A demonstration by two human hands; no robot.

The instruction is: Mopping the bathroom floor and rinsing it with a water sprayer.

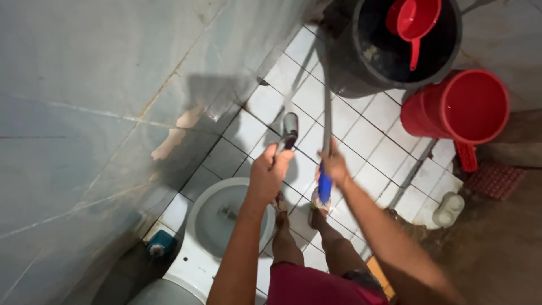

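Both hands work mid-frame over the white tiled floor [361,138]: the left hand [268,172] wraps a spray nozzle [289,129] aimed downward, while the right hand [334,165] grips a long pole [326,113] near its blue section, steadying it upright beside the toilet [217,217].

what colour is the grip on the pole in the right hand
Blue, on the pole's grip below the right hand; the head view shows it.

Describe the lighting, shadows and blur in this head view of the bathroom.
Head view: dim, uneven light; the white tiled floor is brightest, while the grey wall carries a broad dark shadow. The left hand with its sprayer and the right hand on the long handle are softly blurred. The black bucket is near featureless inside; wide-angle lens tilts the walls.
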